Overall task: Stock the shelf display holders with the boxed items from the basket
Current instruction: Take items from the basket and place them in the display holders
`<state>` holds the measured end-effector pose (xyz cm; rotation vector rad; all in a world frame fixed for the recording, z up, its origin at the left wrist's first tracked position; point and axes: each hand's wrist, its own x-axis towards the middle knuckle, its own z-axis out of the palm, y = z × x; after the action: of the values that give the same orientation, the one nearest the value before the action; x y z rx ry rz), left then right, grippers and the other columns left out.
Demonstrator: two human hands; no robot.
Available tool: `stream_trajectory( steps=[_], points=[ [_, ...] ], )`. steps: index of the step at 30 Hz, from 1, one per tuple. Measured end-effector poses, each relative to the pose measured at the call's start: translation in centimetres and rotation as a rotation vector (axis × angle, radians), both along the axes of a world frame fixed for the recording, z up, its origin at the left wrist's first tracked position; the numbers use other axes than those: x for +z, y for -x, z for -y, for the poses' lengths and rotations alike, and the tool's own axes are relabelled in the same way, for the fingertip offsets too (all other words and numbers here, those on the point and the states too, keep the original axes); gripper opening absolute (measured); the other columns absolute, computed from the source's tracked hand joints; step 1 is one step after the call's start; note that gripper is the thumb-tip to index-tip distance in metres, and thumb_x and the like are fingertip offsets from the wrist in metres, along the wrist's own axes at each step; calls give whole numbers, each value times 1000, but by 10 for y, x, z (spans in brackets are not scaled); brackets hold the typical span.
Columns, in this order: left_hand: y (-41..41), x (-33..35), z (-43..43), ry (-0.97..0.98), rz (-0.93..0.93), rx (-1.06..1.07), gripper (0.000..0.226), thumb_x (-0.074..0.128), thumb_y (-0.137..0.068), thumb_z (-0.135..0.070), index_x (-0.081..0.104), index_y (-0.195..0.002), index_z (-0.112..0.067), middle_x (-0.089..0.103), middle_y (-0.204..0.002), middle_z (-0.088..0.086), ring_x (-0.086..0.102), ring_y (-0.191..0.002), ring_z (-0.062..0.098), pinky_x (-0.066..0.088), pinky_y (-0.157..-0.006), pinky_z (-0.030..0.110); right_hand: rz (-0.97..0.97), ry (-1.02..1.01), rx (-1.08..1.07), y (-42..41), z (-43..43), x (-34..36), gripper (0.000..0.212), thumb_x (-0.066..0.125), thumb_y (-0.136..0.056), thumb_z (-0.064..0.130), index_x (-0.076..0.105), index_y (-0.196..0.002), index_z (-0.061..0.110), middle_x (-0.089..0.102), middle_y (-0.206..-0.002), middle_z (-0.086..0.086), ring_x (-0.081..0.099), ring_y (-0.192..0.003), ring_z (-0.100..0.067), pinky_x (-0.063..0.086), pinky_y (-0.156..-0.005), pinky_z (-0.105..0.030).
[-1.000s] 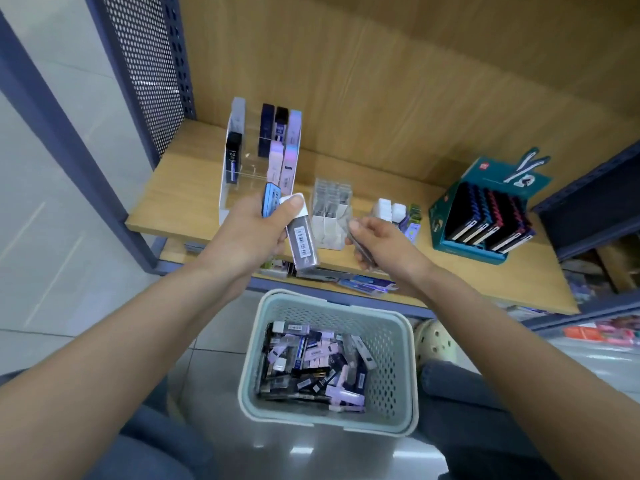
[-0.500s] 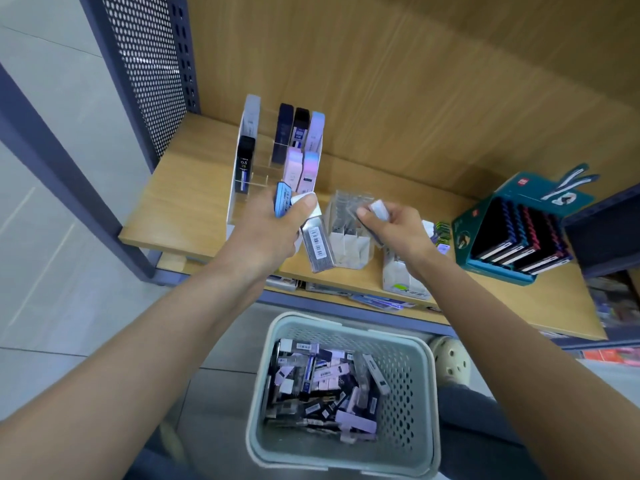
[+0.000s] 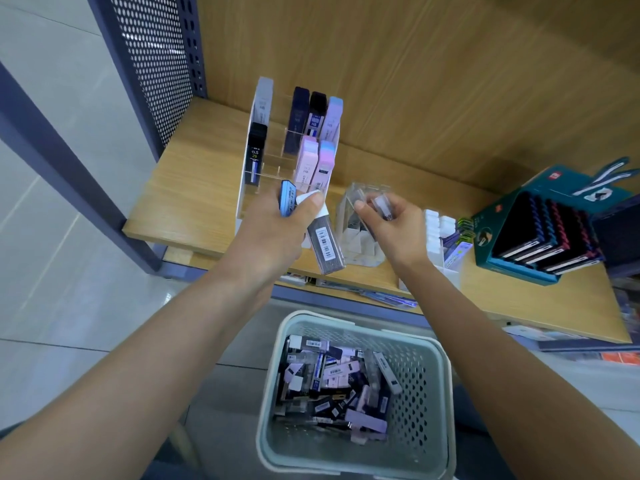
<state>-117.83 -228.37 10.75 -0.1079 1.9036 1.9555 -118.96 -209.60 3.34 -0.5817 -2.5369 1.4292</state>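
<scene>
While my left hand grips spare boxes, my right hand pinches one box.
It hovers just over the clear holder, slots directly beneath; basket below.

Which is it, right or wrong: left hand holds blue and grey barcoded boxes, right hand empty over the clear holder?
Wrong on one point. Head view: the right hand pinches a small clear box over the clear holder. The left hand holds the blue box and grey barcoded box.

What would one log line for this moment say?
left hand: grips several boxes | right hand: pinches one box at clear holder | basket: many boxes
</scene>
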Motion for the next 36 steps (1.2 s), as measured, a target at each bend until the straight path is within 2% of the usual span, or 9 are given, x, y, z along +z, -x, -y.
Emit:
stream_trajectory(
  steps=[3, 7, 12, 17, 20, 23, 30, 33, 36],
  points=[
    [-1, -1, -1, -2, 8, 8, 22, 50, -96, -24, 48, -74, -27, 47, -49, -18, 46, -43, -4, 34, -48, 9, 24, 18, -14, 3, -4, 1, 16, 73, -81, 25, 64, -69, 30, 66, -72, 2, 59, -67, -13, 49, -66, -34],
    [-2, -2, -3, 11, 31, 12, 21, 51, -96, -26, 47, -75, -27, 46, -57, -15, 44, -49, 0, 34, -54, 16, 61, 100, 90, -1, -7, -3, 10, 59, -92, 15, 59, -102, 13, 59, -78, 11, 55, -67, 4, 42, -61, -11],
    [-2, -3, -3, 28, 38, 9, 18, 50, -96, -27, 47, -78, -26, 45, -65, -10, 42, -54, 2, 35, -58, 16, 93, 75, 132, -6, -5, -6, 3, 48, -98, 15, 47, -100, 13, 58, -68, 2, 55, -56, -5, 47, -56, -21],
    [-2, -5, -4, 43, 30, -1, 17, 49, -96, -26, 47, -79, -26, 44, -65, -11, 42, -50, 2, 34, -55, 12, 74, -76, 173, -8, -2, -13, 8, 58, -93, 17, 54, -92, 10, 54, -87, -12, 51, -71, -12, 40, -57, -9],
    [-2, -5, -5, 53, 35, -6, 12, 49, -96, -26, 48, -84, -24, 44, -64, -11, 42, -50, 2, 35, -57, 14, 66, -150, 102, -9, -7, -16, 16, 63, -90, 21, 50, -82, 25, 53, -77, 6, 48, -61, 2, 36, -55, -11],
    [-2, -5, -5, 57, 39, -6, 14, 49, -96, -27, 48, -82, -26, 44, -63, -11, 42, -49, 1, 35, -55, 13, 114, -311, 126, -11, -9, -16, 15, 64, -89, 27, 49, -89, 24, 57, -82, 8, 53, -66, -7, 42, -59, -26],
    [0, -9, -4, 87, 30, -4, 16, 49, -96, -28, 50, -80, -24, 42, -56, -10, 40, -44, 4, 30, -49, 18, 151, -412, 93, -14, -4, -6, 31, 57, -91, 42, 51, -110, 18, 56, -88, 13, 53, -75, -12, 41, -65, -29],
    [1, -12, -3, 88, 4, -3, 17, 50, -96, -29, 51, -80, -24, 42, -51, -12, 39, -46, 6, 31, -47, 17, 149, -279, 76, -18, -2, -2, 35, 40, -98, 40, 48, -121, 15, 55, -93, 10, 53, -82, -12, 42, -79, -33],
    [1, -13, -3, 85, -20, -4, 22, 51, -95, -27, 51, -74, -26, 41, -41, -15, 31, -49, 8, 30, -44, 16, 120, -10, 72, -23, -5, 2, 20, 42, -99, 27, 51, -114, 16, 50, -79, 11, 49, -71, -7, 41, -76, -30]
  ],
)
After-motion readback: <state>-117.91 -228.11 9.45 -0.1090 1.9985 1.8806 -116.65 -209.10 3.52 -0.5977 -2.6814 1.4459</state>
